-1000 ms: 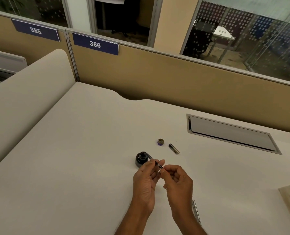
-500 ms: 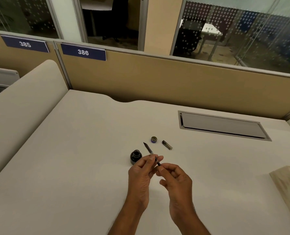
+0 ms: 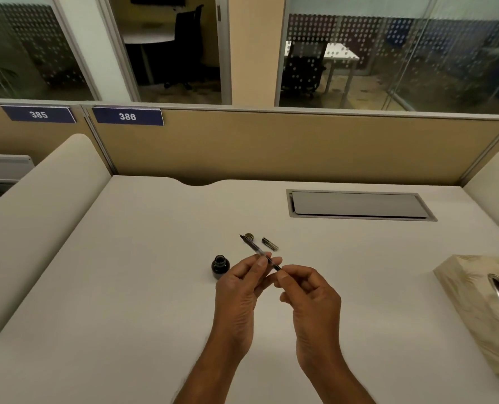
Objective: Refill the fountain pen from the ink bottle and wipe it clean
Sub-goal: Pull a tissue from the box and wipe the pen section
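Observation:
Both hands hold a thin fountain pen section (image 3: 255,248) above the white desk, its nib pointing up and away to the left. My left hand (image 3: 243,284) pinches the middle of it. My right hand (image 3: 308,293) pinches its rear end with thumb and fingertips. A small open black ink bottle (image 3: 220,266) stands on the desk just left of my left hand. The bottle's round cap (image 3: 250,237) lies behind the pen tip. A short dark pen part (image 3: 270,244) lies to the right of the cap.
A beige tissue box (image 3: 475,298) with a metal-rimmed slot sits at the right edge. A grey cable hatch (image 3: 359,204) is set into the desk at the back right. A tan partition (image 3: 271,144) closes the far side, cream side panels flank the desk.
The pen came out of the ink bottle and now sits lifted to its right, nib angled up. The camera tilted upward, bringing the tissue box into view.

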The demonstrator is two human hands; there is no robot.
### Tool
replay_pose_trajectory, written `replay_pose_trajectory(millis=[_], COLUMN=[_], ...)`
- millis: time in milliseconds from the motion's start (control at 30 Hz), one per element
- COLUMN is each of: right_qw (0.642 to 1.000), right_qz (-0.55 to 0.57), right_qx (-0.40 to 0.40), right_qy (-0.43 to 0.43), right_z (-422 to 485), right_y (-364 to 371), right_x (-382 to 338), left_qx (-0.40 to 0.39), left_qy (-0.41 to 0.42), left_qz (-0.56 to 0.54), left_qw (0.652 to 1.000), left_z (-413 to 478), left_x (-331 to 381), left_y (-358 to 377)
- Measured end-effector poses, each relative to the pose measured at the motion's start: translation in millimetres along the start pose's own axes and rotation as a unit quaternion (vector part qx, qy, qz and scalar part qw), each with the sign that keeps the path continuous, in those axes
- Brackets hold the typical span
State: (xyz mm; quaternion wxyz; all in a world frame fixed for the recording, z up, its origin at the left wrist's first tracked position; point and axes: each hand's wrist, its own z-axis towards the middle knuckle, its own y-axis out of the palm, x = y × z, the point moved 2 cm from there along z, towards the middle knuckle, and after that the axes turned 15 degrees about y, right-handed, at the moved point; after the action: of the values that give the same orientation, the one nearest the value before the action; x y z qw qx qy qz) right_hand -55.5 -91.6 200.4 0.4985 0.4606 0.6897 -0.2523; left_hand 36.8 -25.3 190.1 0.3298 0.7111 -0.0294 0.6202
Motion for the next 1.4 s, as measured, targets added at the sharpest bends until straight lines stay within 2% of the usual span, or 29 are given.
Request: replay_pose_trajectory(millis=[267, 833, 1100, 1400], right_qw=[1.000, 0.997, 0.999, 0.997], right_qz=[0.015, 0.055, 0.035, 0.056], right_qx=[-0.009, -0.045, -0.004, 0.051], right_qy=[-0.020, -0.001, 0.015, 0.006], right_z=[-28.3, -67.4, -83.8, -113.1], right_y=[-35.9, -127.4, -168.7, -175.9], right_x=[-22.4, -37.8, -33.7, -33.3], left_qx=[-0.001, 0.005, -0.046, -0.116], left_qy=[0.009, 0.010, -0.026, -0.069], left_qz=[-0.036, -0.022, -0.018, -0.028], left_qw=[0.999, 1.000, 0.998, 0.990], left_z=[-34.9, -105.7, -130.1, -139.1], left_x=[17.6, 16.6, 1.6, 0.0], left_y=[32.1, 95.1, 119.1, 119.8])
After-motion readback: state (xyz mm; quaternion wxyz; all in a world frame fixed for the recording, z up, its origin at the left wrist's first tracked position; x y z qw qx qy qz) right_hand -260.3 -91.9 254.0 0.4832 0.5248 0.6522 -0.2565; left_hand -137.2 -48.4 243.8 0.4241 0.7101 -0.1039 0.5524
